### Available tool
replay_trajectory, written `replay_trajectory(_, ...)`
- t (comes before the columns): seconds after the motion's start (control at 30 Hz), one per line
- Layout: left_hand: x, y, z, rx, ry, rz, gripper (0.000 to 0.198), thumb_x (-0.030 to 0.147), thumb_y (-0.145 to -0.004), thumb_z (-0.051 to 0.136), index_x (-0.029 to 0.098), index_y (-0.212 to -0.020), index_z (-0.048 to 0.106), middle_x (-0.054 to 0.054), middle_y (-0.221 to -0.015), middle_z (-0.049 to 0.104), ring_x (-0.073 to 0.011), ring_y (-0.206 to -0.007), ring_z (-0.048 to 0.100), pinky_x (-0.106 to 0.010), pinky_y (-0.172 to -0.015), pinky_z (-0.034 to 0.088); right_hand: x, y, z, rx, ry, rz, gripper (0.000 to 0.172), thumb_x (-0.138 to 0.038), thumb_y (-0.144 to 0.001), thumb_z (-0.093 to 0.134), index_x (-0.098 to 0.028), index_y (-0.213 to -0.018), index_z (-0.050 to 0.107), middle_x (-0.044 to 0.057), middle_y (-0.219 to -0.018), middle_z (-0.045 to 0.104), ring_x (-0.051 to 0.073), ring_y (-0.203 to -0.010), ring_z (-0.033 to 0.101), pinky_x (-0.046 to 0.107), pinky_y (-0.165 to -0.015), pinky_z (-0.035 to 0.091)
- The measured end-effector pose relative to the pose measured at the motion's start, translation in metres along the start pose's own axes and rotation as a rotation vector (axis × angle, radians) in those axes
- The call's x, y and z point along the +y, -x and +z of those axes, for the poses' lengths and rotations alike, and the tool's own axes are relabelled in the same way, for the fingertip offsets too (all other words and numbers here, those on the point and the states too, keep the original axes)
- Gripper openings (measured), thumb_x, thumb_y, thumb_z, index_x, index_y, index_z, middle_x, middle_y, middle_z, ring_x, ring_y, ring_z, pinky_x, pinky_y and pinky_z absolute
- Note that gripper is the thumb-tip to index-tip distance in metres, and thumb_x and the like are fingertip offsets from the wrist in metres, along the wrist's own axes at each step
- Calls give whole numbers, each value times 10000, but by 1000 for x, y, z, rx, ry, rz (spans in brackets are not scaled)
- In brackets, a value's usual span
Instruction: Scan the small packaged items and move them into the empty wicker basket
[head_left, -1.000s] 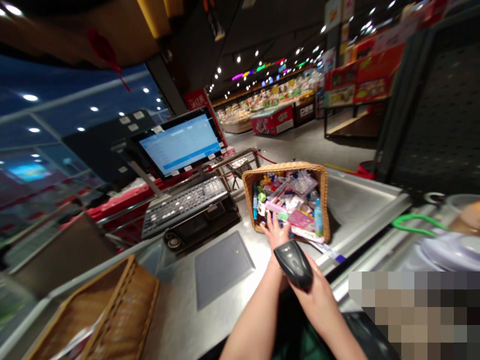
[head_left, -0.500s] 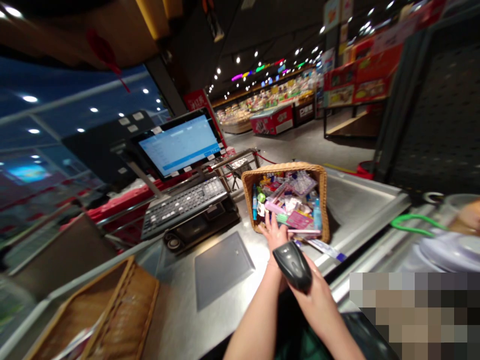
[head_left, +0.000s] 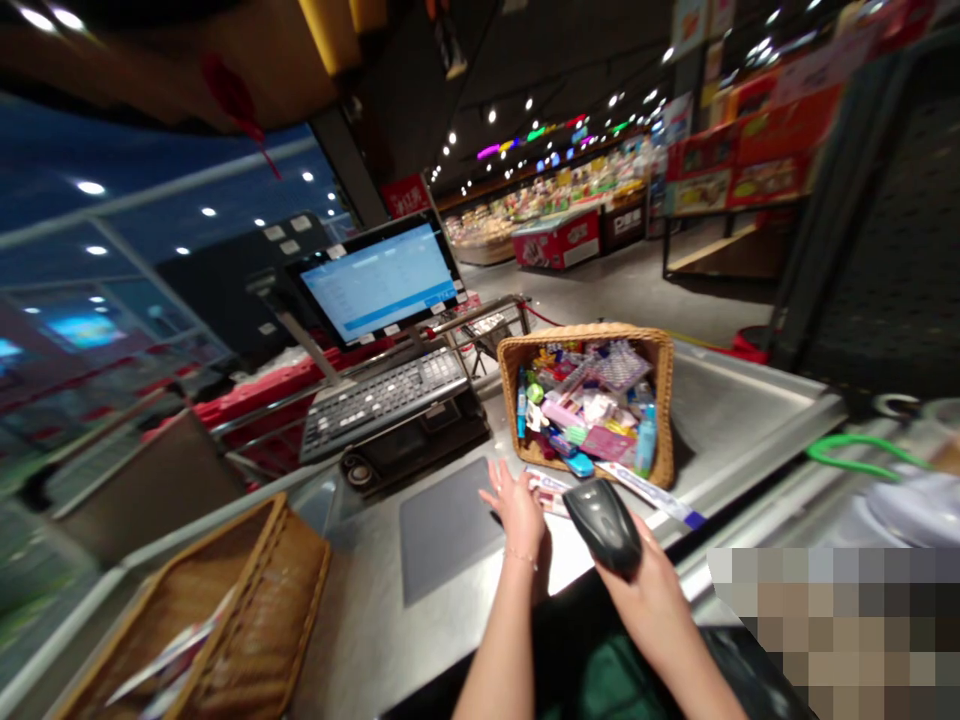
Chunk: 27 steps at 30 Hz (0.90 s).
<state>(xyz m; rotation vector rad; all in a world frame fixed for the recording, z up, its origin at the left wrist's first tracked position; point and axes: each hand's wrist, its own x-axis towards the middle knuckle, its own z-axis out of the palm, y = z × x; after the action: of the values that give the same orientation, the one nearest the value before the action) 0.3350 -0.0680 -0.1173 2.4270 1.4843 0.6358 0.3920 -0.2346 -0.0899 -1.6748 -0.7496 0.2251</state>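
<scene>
My right hand (head_left: 651, 575) is wrapped round the grip of a black barcode scanner (head_left: 602, 522), its head pointing away from me over the counter. To the left of the scanner, my left hand (head_left: 517, 508) is on a narrow pale packet (head_left: 549, 492). Part of this packet is hidden under the hand, and its right end reaches toward the scanner. Just beyond both hands, a wicker basket (head_left: 586, 332) lies tilted toward me, full of small packaged goods. A long white and purple packet (head_left: 652, 495) rests at the basket's front edge.
A grey pad (head_left: 446, 535) is set in the metal counter (head_left: 360, 600). Behind it stand a keyboard (head_left: 386, 400) and a lit screen (head_left: 382, 275). Another wicker basket (head_left: 289, 585) with a few packets is at the lower left. A green loop (head_left: 851, 445) lies at the right.
My left hand has drawn back from the basket toward the grey pad, bringing the narrow packet out. The scanner stays in my right hand. The view has shifted slightly.
</scene>
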Motion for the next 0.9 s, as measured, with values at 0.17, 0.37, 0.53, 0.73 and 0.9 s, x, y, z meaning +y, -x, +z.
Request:
replay_trajectory(0.17,-4,2,1,-175,-50,172,283,219,-761,613,304,-1018,695,-87,-1554,303,-353,-1462,137,-711,-1095,61,-1,-4,-3,0,33,8,560,-427,-756,528,-97,-1208,546,199,-1245,615,323,-1211,570,491,-1058,427)
replay_trajectory(0.37,-8,-7,-8,-281,-105,272,192,245,-822,536,229,-908,706,-101,-1556,290,-349,-1465,120,-702,-1106,33,-5,-3,-1,-22,53,-4,554,-426,-754,508,-108,-1205,547,190,-1254,608,308,-1233,559,457,-1071,423)
replay_trajectory(0.53,-14,-18,-14,-392,-128,376,192,257,-804,577,215,-938,709,-99,-1584,220,-341,-1475,51,-702,-1106,-11,-11,-3,-1,-41,67,-13,558,-418,-749,501,-86,-1195,555,203,-1237,610,313,-1212,573,460,-1055,437)
replay_trajectory(0.73,-22,-33,-17,-452,-161,553,266,267,-715,700,249,-980,712,-103,-1575,245,-351,-1469,86,-729,-1088,59,-14,-2,-1,-57,63,-45,525,-394,-751,501,-98,-1179,571,195,-1210,629,320,-1193,582,487,-1042,443)
replay_trajectory(0.9,-26,-39,-23,-433,-172,716,260,295,-662,757,230,-911,720,-129,-1559,278,-357,-1467,109,-731,-1080,86,-5,2,5,-20,74,-21,546,-378,-743,527,-112,-1221,543,195,-1295,590,339,-1255,533,516,-1078,395)
